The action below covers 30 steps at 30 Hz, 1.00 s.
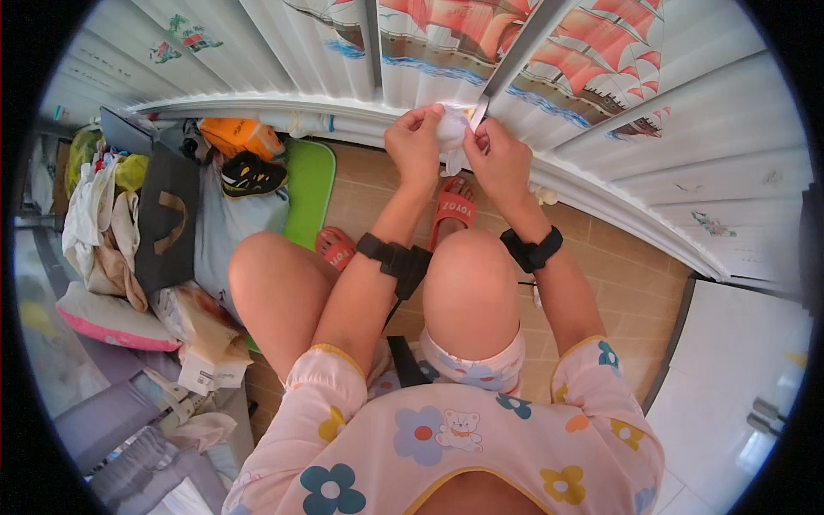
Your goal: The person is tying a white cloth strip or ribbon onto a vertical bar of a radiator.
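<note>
My left hand (415,145) pinches the left side of a thin, pale, translucent piece (452,129) between thumb and fingers; whether it is film or cloth I cannot tell. My right hand (499,154) grips its right edge, beside a narrow white strip (479,114) that slants up from the fingertips. The piece is spread between both hands and its lower part hangs in folds. Right behind it stands a folding screen or curtain panel (444,38) printed with red-sailed ships. Both wrists wear black bands.
To the left lie a black sneaker (252,175), an orange package (241,137), a dark bag (168,219), clothes (96,212) and a green mat (312,187). Red slippers (456,207) are on my feet on the tiled floor. A white cabinet (734,360) stands at the right.
</note>
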{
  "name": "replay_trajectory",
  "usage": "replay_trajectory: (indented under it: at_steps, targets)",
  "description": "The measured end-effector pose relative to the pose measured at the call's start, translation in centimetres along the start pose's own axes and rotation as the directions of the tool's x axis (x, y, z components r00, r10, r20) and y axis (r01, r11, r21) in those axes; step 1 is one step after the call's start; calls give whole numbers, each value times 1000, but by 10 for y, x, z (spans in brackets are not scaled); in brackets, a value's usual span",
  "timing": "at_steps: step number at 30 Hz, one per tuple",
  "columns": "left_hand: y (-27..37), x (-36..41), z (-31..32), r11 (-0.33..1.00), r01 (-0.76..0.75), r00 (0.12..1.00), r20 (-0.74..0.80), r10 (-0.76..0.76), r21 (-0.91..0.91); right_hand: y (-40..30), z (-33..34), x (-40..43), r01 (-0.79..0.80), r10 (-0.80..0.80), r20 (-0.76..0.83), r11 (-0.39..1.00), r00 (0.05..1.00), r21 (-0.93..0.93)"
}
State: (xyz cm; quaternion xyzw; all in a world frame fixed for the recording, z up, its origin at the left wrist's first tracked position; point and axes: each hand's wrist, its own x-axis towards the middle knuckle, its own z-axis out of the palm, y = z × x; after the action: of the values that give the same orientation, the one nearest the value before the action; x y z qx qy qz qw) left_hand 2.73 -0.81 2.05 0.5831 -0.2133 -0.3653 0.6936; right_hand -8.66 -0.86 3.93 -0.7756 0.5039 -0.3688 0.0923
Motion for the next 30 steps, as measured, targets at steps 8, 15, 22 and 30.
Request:
replay_trajectory:
  at_steps: [8, 15, 22, 30]
  targets:
    - [-1, 4, -7, 920, 300, 936, 261, -235, -251, -8, -6, 13, 516, -528, -29, 839, 849, -171]
    - [-1, 4, -7, 939, 315, 926, 260, -273, -136, -14, 0, 11, 388, -398, 24, 877, 917, -283]
    - [-22, 5, 1, 945, 216, 966, 196, -170, -244, -18, -1, 11, 383, -386, 33, 896, 922, -226]
    - [-14, -6, 5, 949, 286, 940, 228, -253, -129, -19, -6, 11, 397, -393, 72, 879, 917, -264]
